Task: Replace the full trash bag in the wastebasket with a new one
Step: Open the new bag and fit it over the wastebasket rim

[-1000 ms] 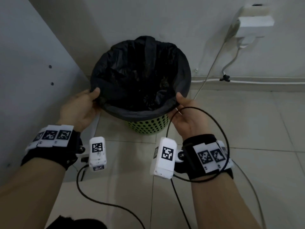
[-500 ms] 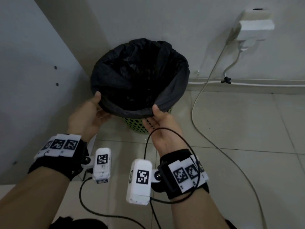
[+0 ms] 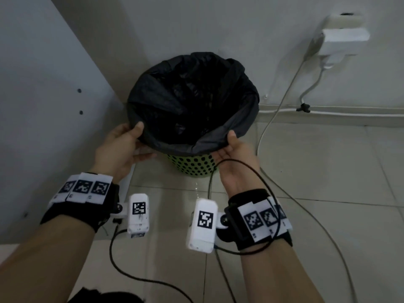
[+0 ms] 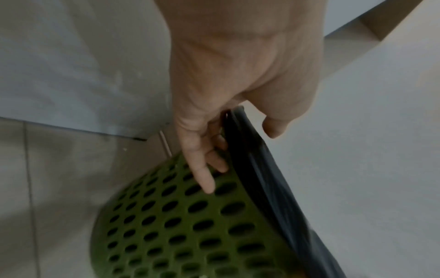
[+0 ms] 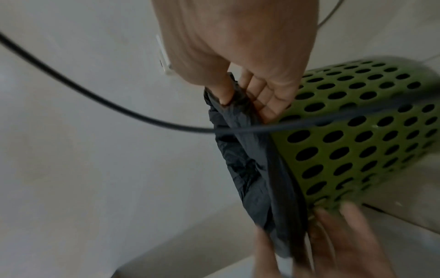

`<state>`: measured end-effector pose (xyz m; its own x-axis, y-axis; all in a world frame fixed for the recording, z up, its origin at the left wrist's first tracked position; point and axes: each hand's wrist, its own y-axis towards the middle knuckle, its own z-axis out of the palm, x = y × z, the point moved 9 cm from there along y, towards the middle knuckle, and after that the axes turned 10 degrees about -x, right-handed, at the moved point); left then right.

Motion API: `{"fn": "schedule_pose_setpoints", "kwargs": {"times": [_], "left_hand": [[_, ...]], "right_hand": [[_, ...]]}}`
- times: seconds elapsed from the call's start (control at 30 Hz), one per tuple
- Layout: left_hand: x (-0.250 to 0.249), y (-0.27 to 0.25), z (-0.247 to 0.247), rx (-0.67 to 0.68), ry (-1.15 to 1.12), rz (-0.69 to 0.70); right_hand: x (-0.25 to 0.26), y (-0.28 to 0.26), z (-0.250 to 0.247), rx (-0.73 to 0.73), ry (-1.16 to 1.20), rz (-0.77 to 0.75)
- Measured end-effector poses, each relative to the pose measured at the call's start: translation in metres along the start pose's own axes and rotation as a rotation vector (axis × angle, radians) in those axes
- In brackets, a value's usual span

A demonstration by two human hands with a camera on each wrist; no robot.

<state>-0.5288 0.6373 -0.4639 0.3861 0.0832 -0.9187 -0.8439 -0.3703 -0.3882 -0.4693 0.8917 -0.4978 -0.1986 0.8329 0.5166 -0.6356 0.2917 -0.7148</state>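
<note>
Tiled floor (image 3: 306, 171), wall corner: green perforated plastic wastebasket (image 3: 192, 165) standing there. Left hand (image 3: 122, 147) and right hand (image 3: 236, 154) are each pinching the black plastic trash bag's (image 3: 192, 101) folded-over near rim, thumbs inside, probably peeling it free for lifting.

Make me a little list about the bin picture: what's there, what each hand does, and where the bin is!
bin: green with holes, on the tiled floor by the wall
bag: black, folded over the bin's rim
left hand: pinches the bag's edge
right hand: pinches the bag's edge
cable: black, loops by the right hand
</note>
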Motion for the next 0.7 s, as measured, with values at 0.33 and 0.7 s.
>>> {"fn": "schedule_pose_setpoints", "kwargs": {"times": [0.33, 0.7], "left_hand": [[0.020, 0.010, -0.008, -0.015, -0.160, -0.124], [0.000, 0.011, 0.015, 0.062, -0.189, -0.041]], "right_hand": [[-0.024, -0.016, -0.006, 0.045, -0.187, 0.069], [-0.002, -0.002, -0.002, 0.102, 0.076, 0.056]]}}
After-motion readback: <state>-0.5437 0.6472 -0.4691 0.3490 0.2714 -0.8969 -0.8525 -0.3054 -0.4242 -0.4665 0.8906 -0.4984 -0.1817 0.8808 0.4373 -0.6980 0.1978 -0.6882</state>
